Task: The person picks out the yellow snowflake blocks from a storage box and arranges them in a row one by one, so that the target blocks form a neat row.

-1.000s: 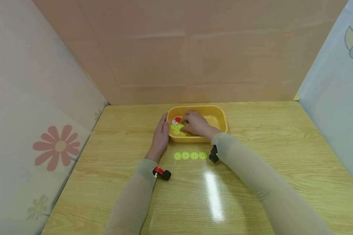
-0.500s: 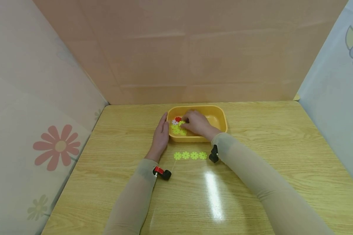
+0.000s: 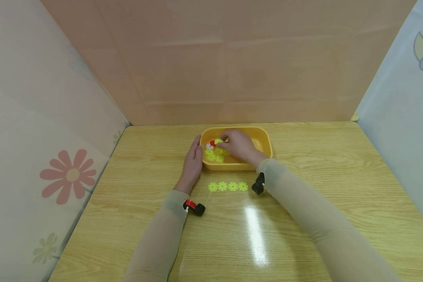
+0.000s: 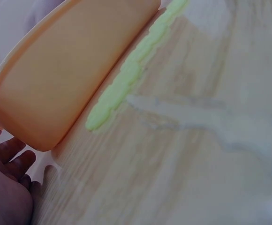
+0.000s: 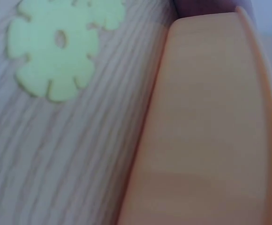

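Note:
My right hand [image 3: 240, 145] is over the yellow plastic box [image 3: 229, 167] and pinches a yellow-green snowflake disc [image 3: 218, 141] between thumb and fingers. Inside the box, at its left end, lie several more yellow-green discs [image 3: 211, 157], along with a white disc [image 3: 209, 146] and a red disc [image 3: 212, 143]. My left hand [image 3: 192, 166] rests along the box's left side with fingers extended. In the left wrist view that hand [image 4: 9, 187] is beside the box corner. The right wrist view shows the box wall [image 5: 206, 122], but not the pinching fingers.
A straight row of several yellow-green discs [image 3: 223, 186] lies on the wooden table [image 3: 155, 164] in front of the box; a slotted disc [image 5: 40, 54] shows up close in the right wrist view. A tan wall [image 3: 215, 78] stands behind the table.
My right hand has lifted slightly and shifted away from me, raising a yellow-green disc off the others in the box. My left hand stays in place.

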Available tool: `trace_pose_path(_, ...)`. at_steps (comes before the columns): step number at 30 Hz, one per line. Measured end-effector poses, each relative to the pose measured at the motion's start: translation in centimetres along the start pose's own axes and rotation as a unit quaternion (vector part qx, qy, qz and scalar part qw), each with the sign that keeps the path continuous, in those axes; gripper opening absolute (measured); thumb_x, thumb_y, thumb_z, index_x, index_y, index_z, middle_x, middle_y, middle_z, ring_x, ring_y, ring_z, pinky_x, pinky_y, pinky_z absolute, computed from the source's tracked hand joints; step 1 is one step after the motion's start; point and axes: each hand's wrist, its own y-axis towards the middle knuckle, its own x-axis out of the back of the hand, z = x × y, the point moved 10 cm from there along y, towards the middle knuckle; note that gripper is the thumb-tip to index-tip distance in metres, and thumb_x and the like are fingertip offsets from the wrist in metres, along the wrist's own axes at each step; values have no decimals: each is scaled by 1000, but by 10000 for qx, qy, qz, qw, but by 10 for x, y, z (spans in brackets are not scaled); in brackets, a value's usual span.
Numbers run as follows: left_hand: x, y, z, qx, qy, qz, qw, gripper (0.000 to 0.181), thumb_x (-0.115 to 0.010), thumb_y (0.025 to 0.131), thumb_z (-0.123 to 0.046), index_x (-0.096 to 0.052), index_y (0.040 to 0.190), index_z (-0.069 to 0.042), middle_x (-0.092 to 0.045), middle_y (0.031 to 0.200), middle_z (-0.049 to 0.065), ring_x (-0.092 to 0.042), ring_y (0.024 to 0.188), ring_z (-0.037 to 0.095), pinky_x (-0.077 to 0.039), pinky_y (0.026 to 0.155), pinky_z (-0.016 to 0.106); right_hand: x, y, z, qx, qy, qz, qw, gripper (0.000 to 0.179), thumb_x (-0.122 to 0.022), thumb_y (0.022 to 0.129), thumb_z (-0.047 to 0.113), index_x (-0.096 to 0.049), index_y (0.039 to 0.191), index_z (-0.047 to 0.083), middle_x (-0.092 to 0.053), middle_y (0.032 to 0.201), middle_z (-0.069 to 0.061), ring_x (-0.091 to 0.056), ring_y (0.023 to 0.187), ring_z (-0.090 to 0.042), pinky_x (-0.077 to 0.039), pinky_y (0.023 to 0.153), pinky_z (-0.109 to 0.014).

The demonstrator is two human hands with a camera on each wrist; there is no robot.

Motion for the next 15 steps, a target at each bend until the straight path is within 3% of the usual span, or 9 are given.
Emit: trace_pose_path(15, -1, 3, -1, -38, -72, -1, 10000, 57, -32, 122, -37, -29, 177, -25, -30, 180, -2, -25, 166, 24, -23, 135, 49, 35, -24, 4, 7, 53, -314, 9995, 38, -81, 102, 44, -82, 122, 11, -78, 114, -3, -64, 83, -21, -54, 74, -40)
